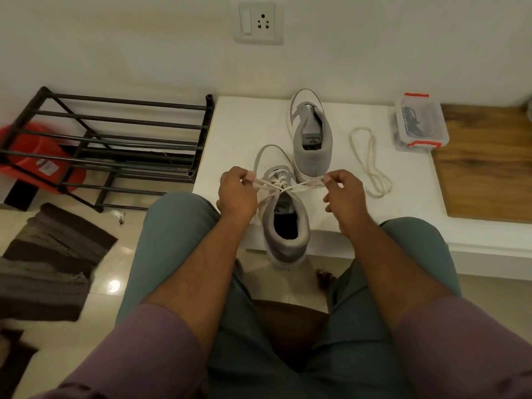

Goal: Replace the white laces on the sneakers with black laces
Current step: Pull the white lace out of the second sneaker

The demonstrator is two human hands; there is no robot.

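1. Left hand [236, 191] and right hand [342, 191] raised over the near sneaker [283, 214], fingers curled, each pinching one end of its white lace [277, 188] (ends pulled apart sideways, crossing above the tongue).
2. Near sneaker on white ledge [239, 125], heel overhanging the edge; far sneaker [311, 133] behind, unlaced.
3. Loose white lace [371, 162] lies right of it.
4. Clear lidded box [420, 122] with red clips holds dark laces.

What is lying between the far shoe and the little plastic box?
A loose white lace lies on the white bench between them, in the head view.
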